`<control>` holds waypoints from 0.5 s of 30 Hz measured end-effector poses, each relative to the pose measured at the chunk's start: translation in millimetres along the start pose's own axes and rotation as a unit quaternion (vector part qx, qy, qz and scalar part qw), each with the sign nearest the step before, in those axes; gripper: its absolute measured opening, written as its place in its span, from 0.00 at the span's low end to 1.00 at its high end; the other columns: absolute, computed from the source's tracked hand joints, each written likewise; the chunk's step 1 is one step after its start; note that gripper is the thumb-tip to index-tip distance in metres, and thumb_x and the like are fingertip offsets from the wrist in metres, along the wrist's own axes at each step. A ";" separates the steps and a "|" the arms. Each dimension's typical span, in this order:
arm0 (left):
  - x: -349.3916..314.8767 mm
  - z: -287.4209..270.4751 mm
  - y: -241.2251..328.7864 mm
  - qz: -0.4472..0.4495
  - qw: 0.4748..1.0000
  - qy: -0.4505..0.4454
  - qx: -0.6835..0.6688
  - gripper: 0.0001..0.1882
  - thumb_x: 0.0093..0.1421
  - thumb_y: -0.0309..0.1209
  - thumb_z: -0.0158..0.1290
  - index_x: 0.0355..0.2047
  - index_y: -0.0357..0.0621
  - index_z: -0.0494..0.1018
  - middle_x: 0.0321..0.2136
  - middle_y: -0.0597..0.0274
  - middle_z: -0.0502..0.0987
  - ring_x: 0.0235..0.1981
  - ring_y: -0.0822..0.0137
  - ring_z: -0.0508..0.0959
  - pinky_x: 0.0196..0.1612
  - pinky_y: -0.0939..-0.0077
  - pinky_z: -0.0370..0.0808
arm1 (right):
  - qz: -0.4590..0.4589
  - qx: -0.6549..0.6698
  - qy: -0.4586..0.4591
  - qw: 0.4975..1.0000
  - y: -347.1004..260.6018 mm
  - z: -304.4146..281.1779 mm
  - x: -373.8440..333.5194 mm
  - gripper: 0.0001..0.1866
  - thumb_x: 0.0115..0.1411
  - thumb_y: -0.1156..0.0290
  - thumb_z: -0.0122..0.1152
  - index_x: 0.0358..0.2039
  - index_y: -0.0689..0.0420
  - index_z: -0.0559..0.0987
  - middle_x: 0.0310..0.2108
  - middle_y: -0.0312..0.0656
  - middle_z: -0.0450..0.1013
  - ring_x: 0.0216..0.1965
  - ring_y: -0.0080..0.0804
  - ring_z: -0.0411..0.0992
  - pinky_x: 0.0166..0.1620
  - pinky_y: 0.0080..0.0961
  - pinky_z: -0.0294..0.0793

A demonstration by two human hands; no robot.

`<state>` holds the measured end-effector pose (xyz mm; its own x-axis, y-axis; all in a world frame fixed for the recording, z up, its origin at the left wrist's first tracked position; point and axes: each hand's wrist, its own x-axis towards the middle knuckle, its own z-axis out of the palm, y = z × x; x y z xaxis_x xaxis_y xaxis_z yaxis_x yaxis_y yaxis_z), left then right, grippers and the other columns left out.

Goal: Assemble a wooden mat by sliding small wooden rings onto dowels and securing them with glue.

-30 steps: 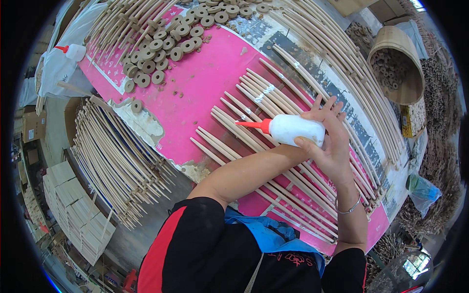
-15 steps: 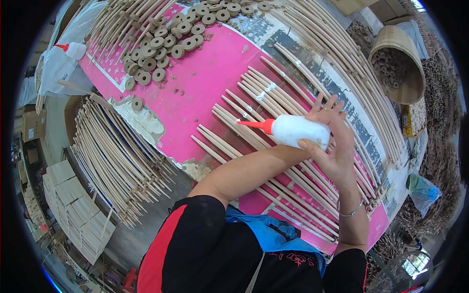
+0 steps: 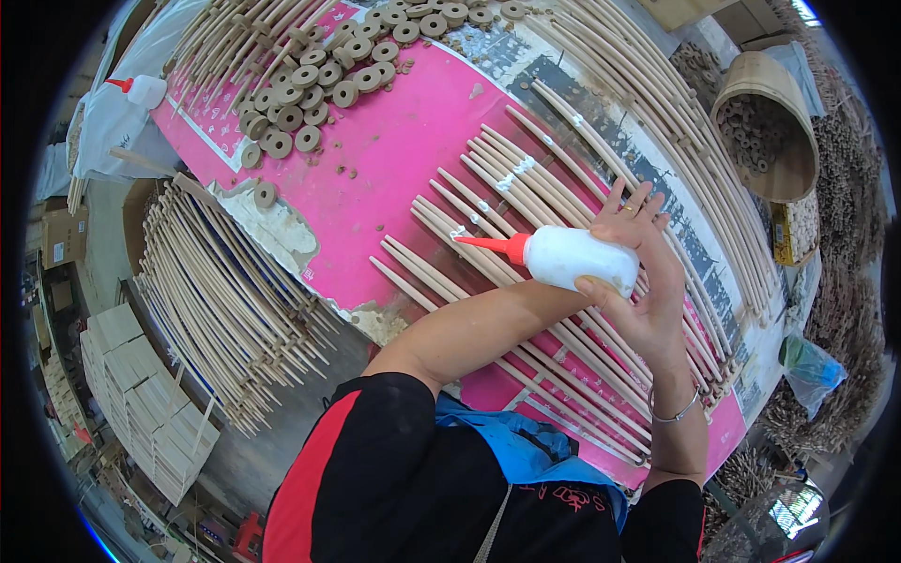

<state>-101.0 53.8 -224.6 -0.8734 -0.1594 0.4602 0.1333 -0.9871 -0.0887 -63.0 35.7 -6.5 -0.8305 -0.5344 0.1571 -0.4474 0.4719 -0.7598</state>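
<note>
My right hand (image 3: 652,281) grips a white squeeze glue bottle (image 3: 574,257) with a red pointed nozzle (image 3: 493,246), lying nearly level. The thumb presses its near side, while several fingers reach past its far side. At the nozzle tip, a white glue dab (image 3: 458,232) sits near the end of a thin tapered wooden stick (image 3: 434,220). More glue dabs (image 3: 514,173) mark neighbouring sticks farther right. My left forearm (image 3: 488,324) crosses beneath the bottle; the left hand is hidden under the bottle and right hand.
Brown ring-shaped discs (image 3: 310,94) are heaped at the far left of the pink-covered table (image 3: 375,188). Sticks with discs (image 3: 225,310) stand bundled at left. A second glue bottle (image 3: 145,91) lies beyond them. At right is a wooden bucket (image 3: 765,122) of small pieces.
The white glue at the nozzle tip looks larger now. The bottle and both arms have hardly moved; the whole view has shifted slightly.
</note>
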 end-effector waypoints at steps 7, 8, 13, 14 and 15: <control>-2.3 0.9 -4.6 -0.008 0.987 0.036 0.158 0.35 0.68 0.45 0.54 0.72 0.48 0.64 0.76 0.53 0.57 0.80 0.53 0.48 0.80 0.45 0.34 | -0.056 -0.065 0.012 0.996 -8.8 8.4 -7.5 0.27 0.47 0.70 0.81 0.48 0.56 0.81 0.42 0.44 0.79 0.44 0.45 0.78 0.46 0.39 0.76; -1.7 3.7 -5.0 -0.002 0.989 0.040 0.144 0.33 0.68 0.44 0.54 0.71 0.47 0.66 0.76 0.52 0.58 0.80 0.53 0.48 0.80 0.44 0.34 | -0.057 -0.067 0.013 0.996 -10.6 8.5 -8.2 0.27 0.47 0.70 0.81 0.48 0.56 0.81 0.42 0.44 0.79 0.44 0.45 0.78 0.46 0.39 0.76; 1.9 13.9 7.8 -0.010 0.983 0.042 0.176 0.31 0.69 0.42 0.53 0.70 0.46 0.67 0.75 0.51 0.60 0.79 0.51 0.48 0.80 0.43 0.34 | -0.067 -0.092 0.001 0.993 -17.5 10.4 -6.4 0.27 0.46 0.71 0.80 0.49 0.56 0.81 0.39 0.44 0.77 0.41 0.43 0.77 0.43 0.37 0.75; 3.2 19.8 14.3 -0.049 0.978 0.031 0.198 0.31 0.70 0.42 0.52 0.70 0.45 0.67 0.75 0.50 0.60 0.79 0.50 0.48 0.80 0.43 0.34 | -0.065 -0.094 0.003 0.993 -16.5 9.8 -6.6 0.27 0.46 0.71 0.80 0.49 0.56 0.81 0.39 0.44 0.77 0.41 0.43 0.77 0.43 0.37 0.75; 5.9 26.3 18.3 -0.089 0.971 0.019 0.220 0.30 0.70 0.41 0.52 0.70 0.44 0.67 0.74 0.49 0.60 0.79 0.49 0.48 0.80 0.44 0.34 | -0.069 -0.100 0.000 0.993 -15.3 9.1 -6.8 0.27 0.46 0.71 0.80 0.48 0.56 0.82 0.39 0.43 0.76 0.41 0.43 0.77 0.42 0.37 0.75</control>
<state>-91.4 34.4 -200.3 -0.9167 0.0072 0.3995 0.1582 -0.9116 0.3793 -47.5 25.7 -1.7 -0.7562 -0.6044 0.2506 -0.6141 0.5234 -0.5907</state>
